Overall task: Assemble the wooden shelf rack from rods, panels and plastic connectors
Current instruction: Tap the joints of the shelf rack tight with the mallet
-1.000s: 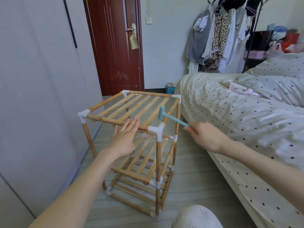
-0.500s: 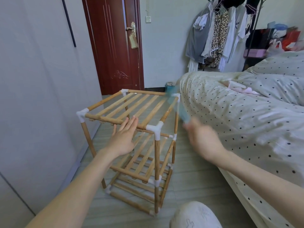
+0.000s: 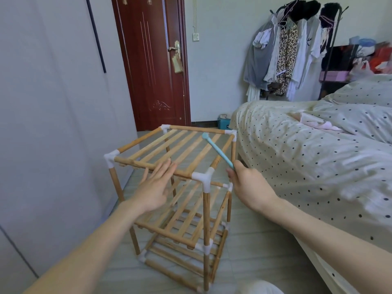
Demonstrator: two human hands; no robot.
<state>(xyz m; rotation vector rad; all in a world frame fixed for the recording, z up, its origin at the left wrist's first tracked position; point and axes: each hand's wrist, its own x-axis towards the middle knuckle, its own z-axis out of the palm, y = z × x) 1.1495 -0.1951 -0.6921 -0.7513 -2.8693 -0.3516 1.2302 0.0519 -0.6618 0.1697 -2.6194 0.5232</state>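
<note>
A three-tier wooden shelf rack [image 3: 169,149] stands on the floor, its rods joined by white plastic connectors such as the near top corner one [image 3: 203,177]. My left hand [image 3: 156,185] lies flat with straight fingers against the rack's near top rail. My right hand [image 3: 248,185] grips the handle of a small light-blue hammer [image 3: 216,149]. The hammer's head hangs over the top slats, near the far right corner.
A bed [image 3: 318,158] with a dotted cover runs along the right, close to the rack. A grey wall [image 3: 42,124] stands to the left. A red-brown door [image 3: 152,66] and a clothes rack [image 3: 292,52] are at the back. My knee [image 3: 258,287] shows at the bottom.
My right hand swung the hammer up and toward the far right corner, blurred half a second ago, and now holds it over the top slats. My left hand stayed on the near rail.
</note>
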